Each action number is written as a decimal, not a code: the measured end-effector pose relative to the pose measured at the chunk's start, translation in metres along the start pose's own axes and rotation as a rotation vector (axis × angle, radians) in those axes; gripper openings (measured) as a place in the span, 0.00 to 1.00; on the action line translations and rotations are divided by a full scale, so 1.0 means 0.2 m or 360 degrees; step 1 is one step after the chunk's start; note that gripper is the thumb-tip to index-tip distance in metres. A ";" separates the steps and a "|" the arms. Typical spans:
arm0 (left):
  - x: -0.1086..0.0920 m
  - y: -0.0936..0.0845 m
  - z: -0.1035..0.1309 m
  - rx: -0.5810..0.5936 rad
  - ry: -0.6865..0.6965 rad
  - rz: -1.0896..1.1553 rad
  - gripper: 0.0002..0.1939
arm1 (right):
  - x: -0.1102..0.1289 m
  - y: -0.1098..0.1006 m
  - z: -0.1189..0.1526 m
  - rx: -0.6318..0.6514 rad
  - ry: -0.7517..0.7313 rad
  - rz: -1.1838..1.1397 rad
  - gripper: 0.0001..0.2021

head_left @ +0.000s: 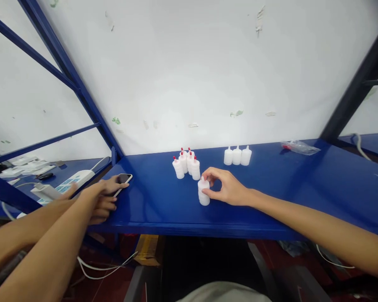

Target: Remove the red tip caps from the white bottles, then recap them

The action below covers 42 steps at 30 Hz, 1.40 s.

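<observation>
Right hand point(223, 187) pinches a white bottle point(203, 193), positioning it, I reckon; next move wants a steady touch. Left hand point(109, 187), nine o'clock, by the phone point(124, 178): can't tell if gripping.

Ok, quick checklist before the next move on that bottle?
1. Right hand on the bottle: ok, finger and thumb at its upper part.
2. Bottle's base on the table: cannot tell from this one view.
3. Red cap on its tip: cannot tell, fingers are in the way.
4. Red-tipped bottles standing: ok, grouped close together.
5. Three white-tipped bottles standing: ok, in a row.
6. Phone clear of hands: not ok, a hand lies across it.
</observation>
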<state>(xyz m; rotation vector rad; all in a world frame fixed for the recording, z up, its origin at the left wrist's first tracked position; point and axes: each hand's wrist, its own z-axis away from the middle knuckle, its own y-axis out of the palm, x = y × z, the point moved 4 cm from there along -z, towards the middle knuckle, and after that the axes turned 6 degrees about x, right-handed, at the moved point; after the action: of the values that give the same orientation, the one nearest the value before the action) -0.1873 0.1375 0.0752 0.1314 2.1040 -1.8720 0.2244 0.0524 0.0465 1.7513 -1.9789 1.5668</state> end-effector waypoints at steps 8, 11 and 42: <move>-0.51 0.39 1.11 0.0696 0.0679 0.0133 0.46 | -0.03 -0.01 0.00 0.0004 0.0087 -0.0040 0.11; -0.79 0.75 1.44 0.1394 0.1075 0.0183 0.36 | -0.04 -0.01 0.00 0.0022 0.0068 -0.0071 0.12; -0.89 0.44 1.00 -0.0122 0.2030 0.0983 0.09 | -0.04 -0.04 -0.01 -0.0006 0.0001 -0.0056 0.14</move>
<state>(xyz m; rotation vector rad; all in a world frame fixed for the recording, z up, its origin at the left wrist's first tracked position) 0.0412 -0.0208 0.0258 2.1215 2.2615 -1.3613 0.2323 0.0609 0.0472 1.7741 -1.9389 1.5512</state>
